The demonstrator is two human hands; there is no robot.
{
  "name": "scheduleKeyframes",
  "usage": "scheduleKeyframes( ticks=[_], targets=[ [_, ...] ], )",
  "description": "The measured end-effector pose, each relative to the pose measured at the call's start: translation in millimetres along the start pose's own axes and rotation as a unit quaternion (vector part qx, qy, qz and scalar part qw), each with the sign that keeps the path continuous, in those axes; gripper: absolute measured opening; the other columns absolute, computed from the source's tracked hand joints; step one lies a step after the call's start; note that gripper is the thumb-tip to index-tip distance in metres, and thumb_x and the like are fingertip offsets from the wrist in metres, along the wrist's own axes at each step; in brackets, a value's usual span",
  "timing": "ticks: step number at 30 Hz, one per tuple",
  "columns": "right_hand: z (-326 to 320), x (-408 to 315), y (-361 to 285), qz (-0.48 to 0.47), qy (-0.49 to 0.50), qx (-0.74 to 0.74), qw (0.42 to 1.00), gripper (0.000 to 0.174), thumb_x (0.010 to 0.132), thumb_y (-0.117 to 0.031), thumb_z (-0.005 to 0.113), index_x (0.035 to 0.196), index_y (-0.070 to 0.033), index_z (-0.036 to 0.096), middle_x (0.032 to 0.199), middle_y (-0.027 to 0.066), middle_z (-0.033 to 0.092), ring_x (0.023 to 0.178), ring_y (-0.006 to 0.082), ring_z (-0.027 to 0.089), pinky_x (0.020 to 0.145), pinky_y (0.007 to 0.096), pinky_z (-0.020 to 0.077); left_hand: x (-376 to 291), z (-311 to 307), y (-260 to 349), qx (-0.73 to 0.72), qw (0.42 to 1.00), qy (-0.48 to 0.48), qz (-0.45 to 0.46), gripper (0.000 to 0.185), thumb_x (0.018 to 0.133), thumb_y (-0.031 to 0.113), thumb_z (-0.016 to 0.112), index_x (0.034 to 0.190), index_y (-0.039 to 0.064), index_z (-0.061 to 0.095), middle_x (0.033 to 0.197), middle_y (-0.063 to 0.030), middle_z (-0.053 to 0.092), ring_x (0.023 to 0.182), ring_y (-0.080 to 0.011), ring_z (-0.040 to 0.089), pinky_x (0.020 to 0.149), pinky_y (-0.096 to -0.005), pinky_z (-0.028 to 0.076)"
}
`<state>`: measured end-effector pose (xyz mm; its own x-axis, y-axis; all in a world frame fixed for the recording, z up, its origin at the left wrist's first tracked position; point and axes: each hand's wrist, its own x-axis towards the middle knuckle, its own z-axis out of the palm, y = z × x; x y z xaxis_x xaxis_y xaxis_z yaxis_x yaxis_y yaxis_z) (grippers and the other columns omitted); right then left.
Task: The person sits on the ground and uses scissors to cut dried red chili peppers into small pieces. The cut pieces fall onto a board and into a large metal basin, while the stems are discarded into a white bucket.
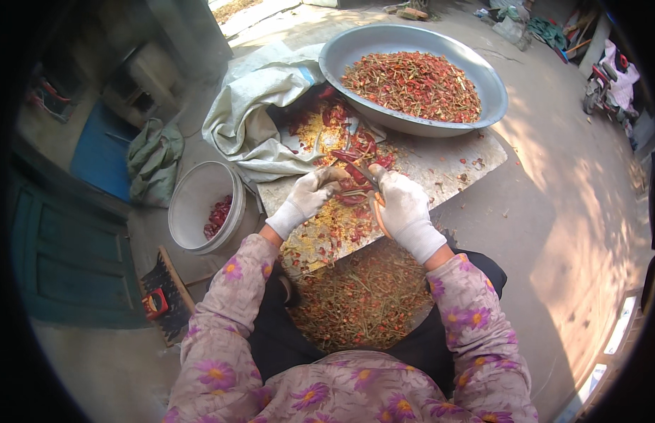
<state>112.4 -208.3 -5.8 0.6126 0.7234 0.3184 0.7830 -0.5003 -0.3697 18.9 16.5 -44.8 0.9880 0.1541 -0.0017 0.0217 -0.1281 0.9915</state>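
Observation:
My right hand (404, 203), in a white knit glove, is closed around scissors (379, 200) with orange handles, whose blades point up and to the left. To its left my left hand (311, 194), gloved too, has its fingers curled near the blades; whether it pinches a pepper or stem cannot be made out. Dried red chili peppers (359, 145) lie just beyond and between the hands, on a pale board (449, 169) strewn with yellow seeds and red scraps. Behind the peppers, a white woven sack (248, 113) lies with its mouth spread towards them.
A large metal basin (412, 119) heaped with chili tops and stems rests on the board's far side. Left of the board stands a white bucket (203, 206) with red pepper pieces inside. Stem scraps (359, 296) are piled between my legs. A small wooden-framed seat (171, 285) is at the lower left.

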Motion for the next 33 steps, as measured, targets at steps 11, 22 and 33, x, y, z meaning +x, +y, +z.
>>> scheduleKeyframes(
  ticks=[11,22,33],
  targets=[
    [5.3,-1.9,-0.8,-0.004,-0.089,-0.186,0.979,0.044,0.086,-0.025,0.071,0.126,-0.008,0.064,0.094,0.0093,0.068,0.090,0.0282,0.069,0.079,0.0451,0.0510,-20.4,-12.4,25.8,-0.096,0.993,0.060,0.042,0.042,0.091,-0.009,0.067,0.132,-0.002,0.057,0.124,-0.0102,0.062,0.106,-0.0179,0.068,0.097,-0.0330,0.059],
    [-6.7,0.0,-1.9,-0.078,0.005,-0.099,0.992,0.052,0.085,-0.022,0.071,0.135,-0.009,0.063,0.090,0.0083,0.064,0.086,0.0273,0.066,0.072,0.0435,0.0509,-30.6,-7.9,35.3,-0.001,0.978,0.056,0.203,0.036,0.094,-0.006,0.064,0.129,0.000,0.065,0.132,-0.0096,0.048,0.117,-0.0197,0.061,0.098,-0.0329,0.058],
    [-13.3,-2.9,2.2,-0.104,0.017,-0.184,0.977,0.048,0.087,-0.017,0.068,0.135,-0.011,0.064,0.089,0.0061,0.062,0.088,0.0276,0.063,0.076,0.0442,0.0492,-32.7,-13.4,37.6,0.083,0.970,0.076,0.214,0.032,0.093,0.000,0.068,0.125,0.006,0.071,0.123,-0.0081,0.053,0.110,-0.0167,0.058,0.093,-0.0277,0.054]
  ],
)
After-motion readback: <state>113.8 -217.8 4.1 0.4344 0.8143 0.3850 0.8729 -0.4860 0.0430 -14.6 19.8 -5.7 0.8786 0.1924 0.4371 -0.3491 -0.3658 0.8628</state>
